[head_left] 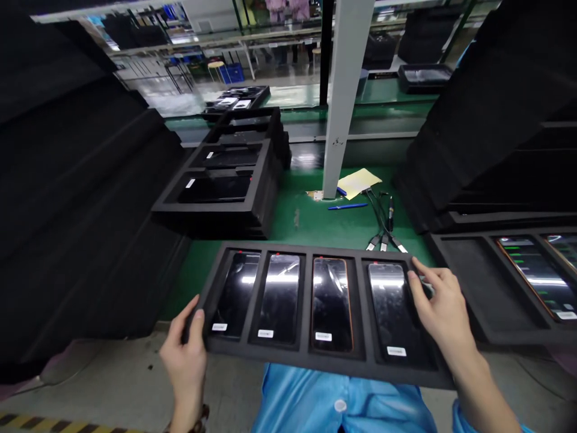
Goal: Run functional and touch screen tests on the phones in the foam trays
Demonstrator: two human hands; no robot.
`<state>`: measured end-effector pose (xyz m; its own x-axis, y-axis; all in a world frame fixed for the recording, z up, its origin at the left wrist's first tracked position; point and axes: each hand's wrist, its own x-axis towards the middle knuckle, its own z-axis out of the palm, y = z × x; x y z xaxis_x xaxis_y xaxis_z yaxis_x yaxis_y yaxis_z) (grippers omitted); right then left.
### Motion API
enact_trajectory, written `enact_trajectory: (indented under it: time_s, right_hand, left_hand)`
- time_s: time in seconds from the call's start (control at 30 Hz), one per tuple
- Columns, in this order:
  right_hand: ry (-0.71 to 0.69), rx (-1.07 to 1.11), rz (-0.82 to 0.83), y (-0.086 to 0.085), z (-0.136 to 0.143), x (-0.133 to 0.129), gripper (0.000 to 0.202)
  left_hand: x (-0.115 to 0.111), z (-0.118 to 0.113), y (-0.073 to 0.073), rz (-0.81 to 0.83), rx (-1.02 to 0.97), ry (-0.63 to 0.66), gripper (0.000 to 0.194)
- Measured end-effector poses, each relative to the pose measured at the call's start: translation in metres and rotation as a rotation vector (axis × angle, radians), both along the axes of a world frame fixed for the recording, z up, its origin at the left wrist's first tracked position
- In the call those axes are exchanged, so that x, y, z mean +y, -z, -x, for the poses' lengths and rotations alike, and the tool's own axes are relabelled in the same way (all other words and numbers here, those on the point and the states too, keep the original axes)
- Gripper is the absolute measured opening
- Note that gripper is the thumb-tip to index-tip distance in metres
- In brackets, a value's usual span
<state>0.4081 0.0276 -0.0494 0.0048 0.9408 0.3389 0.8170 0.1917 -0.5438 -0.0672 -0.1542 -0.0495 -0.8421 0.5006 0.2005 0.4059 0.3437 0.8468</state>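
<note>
Lower parts of cable ends [384,242] hidden behind near edge of foam tray [342,361]. Phone tray at right [500,288] cut off by frame; its rightmost phone only partly shown. Text on white labels too small to read. Far room blurred: stool [216,64], blue crate [232,73], benches. Green surface [297,222] carries blue pen [347,206], yellow paper [359,182], tray stack [259,210]. Foam tray, 4 phones inside, held before person's body; left hand [187,343] grips left end, right hand [439,300] right end.
</note>
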Motion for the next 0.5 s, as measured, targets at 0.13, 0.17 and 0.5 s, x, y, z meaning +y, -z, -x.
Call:
enact_trajectory:
  time_s: [0.13,0.17,0.5]
  right_hand:
    - [-0.034,-0.144,0.002,-0.004,-0.017,0.024,0.057]
    - [-0.053,-0.177,0.008,-0.012,-0.018,0.028,0.059]
    - [-0.555,0.588,0.754,-0.133,0.192,0.143,0.027]
  left_hand:
    - [0.012,-0.006,-0.009,0.127,0.077,0.103,0.061]
    - [0.015,-0.002,-0.012,0.164,0.078,0.138,0.058]
    - [0.133,0.102,-0.051,-0.296,-0.889,0.036,0.028]
